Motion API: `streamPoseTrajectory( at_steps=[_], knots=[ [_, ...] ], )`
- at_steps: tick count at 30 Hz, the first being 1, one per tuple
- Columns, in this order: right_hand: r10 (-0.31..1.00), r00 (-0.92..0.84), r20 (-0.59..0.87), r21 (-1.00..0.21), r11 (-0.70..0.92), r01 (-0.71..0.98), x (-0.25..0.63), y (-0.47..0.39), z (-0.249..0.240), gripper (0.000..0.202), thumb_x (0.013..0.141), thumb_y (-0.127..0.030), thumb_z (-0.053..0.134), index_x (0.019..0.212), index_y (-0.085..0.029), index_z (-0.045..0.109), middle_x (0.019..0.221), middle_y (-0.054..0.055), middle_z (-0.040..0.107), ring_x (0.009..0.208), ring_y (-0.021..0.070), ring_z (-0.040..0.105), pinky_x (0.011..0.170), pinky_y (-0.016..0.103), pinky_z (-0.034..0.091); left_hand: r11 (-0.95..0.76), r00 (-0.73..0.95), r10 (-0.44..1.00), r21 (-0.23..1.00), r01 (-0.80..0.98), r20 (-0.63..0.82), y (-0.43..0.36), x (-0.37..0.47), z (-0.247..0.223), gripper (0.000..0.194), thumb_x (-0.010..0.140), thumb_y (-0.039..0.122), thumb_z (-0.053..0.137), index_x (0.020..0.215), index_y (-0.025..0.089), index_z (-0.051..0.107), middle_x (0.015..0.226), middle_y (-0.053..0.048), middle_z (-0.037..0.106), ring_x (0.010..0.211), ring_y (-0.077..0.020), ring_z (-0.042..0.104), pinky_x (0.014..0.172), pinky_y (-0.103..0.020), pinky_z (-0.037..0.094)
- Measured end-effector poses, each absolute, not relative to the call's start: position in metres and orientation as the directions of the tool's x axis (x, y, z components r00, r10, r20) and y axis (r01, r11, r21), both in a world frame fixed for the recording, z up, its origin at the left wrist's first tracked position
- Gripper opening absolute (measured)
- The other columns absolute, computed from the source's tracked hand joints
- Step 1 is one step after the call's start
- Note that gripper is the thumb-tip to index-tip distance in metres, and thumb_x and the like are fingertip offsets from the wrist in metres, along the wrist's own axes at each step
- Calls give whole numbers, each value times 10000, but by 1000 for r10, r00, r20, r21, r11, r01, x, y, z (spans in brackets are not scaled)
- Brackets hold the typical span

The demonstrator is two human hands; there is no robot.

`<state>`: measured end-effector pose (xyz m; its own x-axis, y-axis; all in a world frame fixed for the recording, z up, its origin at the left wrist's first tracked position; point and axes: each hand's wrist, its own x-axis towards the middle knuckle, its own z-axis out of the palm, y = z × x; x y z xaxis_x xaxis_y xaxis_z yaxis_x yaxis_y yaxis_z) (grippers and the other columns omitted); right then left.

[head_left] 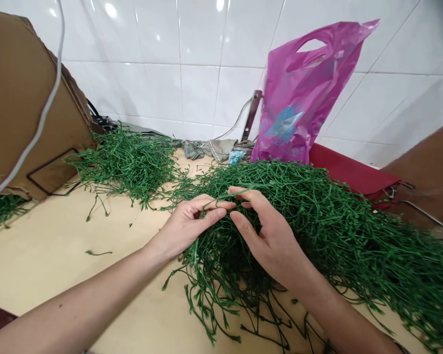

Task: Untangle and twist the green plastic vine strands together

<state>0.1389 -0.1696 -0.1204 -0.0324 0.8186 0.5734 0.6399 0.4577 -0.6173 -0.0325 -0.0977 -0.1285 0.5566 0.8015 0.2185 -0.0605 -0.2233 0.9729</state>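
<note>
My left hand (192, 221) is closed, thumb against index finger, pinching a thin green stem (221, 197) that looks like plastic. That stem runs across to the right, past the fingers of my right hand (264, 223). Thumb and index finger of the right hand are apart, close to the left fingertips; whether they touch the stem is hard to tell. Below and behind both hands spreads a big heap of tangled green stems (317, 211) with small forked tips. A smaller heap of the same stems (129, 164) lies back left.
A cardboard box (29, 98) stands at left, with a white cable (46, 105) hanging before it. Behind the heap are a purple plastic bag (299, 98), a red bag (350, 172) and grey cloth (203, 148) along the tiled wall. A loose stem (99, 253) lies on the tabletop (133, 275).
</note>
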Motion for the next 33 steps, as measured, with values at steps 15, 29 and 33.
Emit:
streamPoseTrajectory(
  at_steps=[15, 29, 33],
  knots=[
    [950, -92, 299, -846, 309, 434, 122, -172, -116, 257, 1019, -275, 402, 814, -221, 548, 772, -5, 571, 708, 135, 524, 685, 240, 447, -10, 566, 809, 967, -255, 157, -101, -30, -131, 314, 898, 415, 689, 702, 175, 740, 870, -30, 601, 863, -137, 565, 781, -221, 437],
    [873, -444, 202, -841, 387, 377, 138, -174, -100, 256, 988, -245, 486, 742, -215, 549, 679, -43, 517, 617, 108, 451, 593, 225, 391, 431, 542, 825, 802, -414, -163, -96, -30, -120, 236, 969, 313, 602, 890, 139, 739, 1015, -70, 758, 936, -155, 710, 841, -256, 584],
    [905, -136, 402, -720, 405, 564, 143, -171, -104, 134, 975, -239, 527, 900, -229, 637, 813, -4, 635, 754, 150, 576, 700, 269, 458, 268, 575, 817, 855, -445, 43, -94, -32, -125, 290, 964, 406, 603, 1029, 167, 753, 1293, -92, 692, 1275, -250, 595, 1050, -375, 516]
  ],
)
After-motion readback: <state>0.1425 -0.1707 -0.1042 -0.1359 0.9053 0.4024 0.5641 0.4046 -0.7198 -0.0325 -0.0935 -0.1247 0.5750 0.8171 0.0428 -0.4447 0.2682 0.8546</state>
